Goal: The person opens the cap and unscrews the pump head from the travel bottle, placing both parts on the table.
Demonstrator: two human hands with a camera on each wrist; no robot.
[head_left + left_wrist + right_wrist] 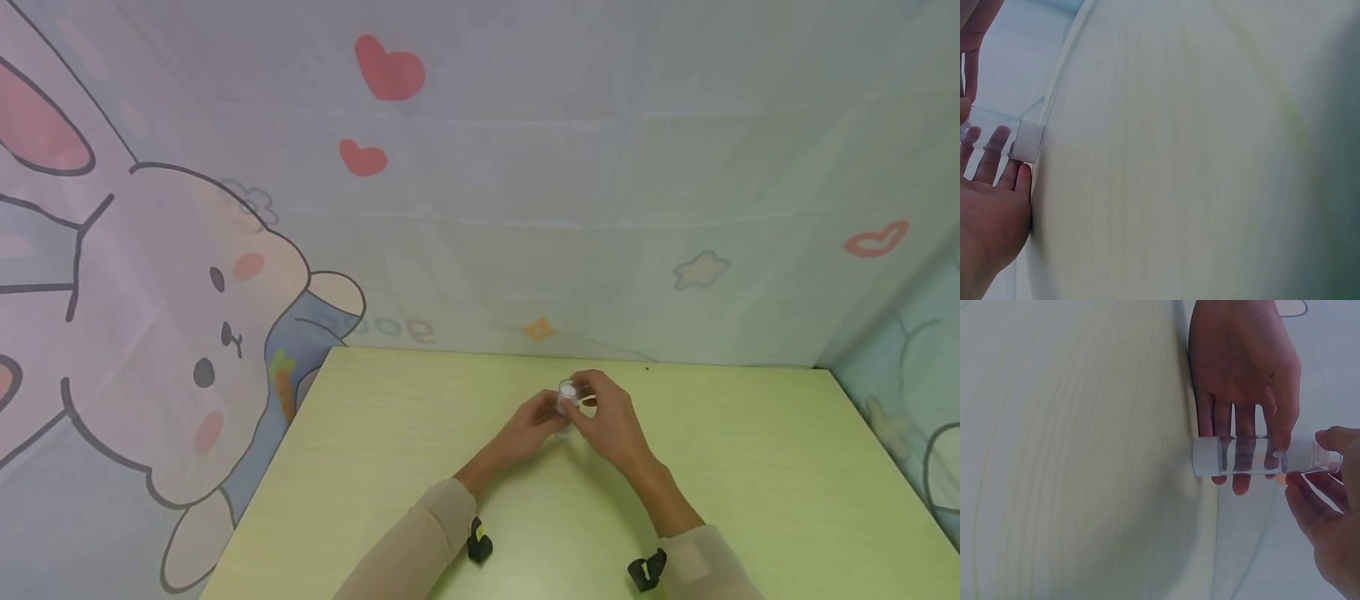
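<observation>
A clear, slim bottle (1250,455) is held roughly upright between both hands, over the far middle part of the table. It has a white base (1205,456) and a white section near the top, under a clear cap (1330,462). The left hand (528,429) holds the body, its fingers behind and thumb in front. With thumb and fingers, the right hand (615,421) pinches the clear cap at the top. Whether the base touches the table or hangs just above it, I cannot tell.
A pale yellow-green table (360,467) lies under the hands. Behind it hangs a cloth backdrop (525,183) printed with a rabbit, hearts and stars. Black clips (480,546) sit by the sleeve cuffs.
</observation>
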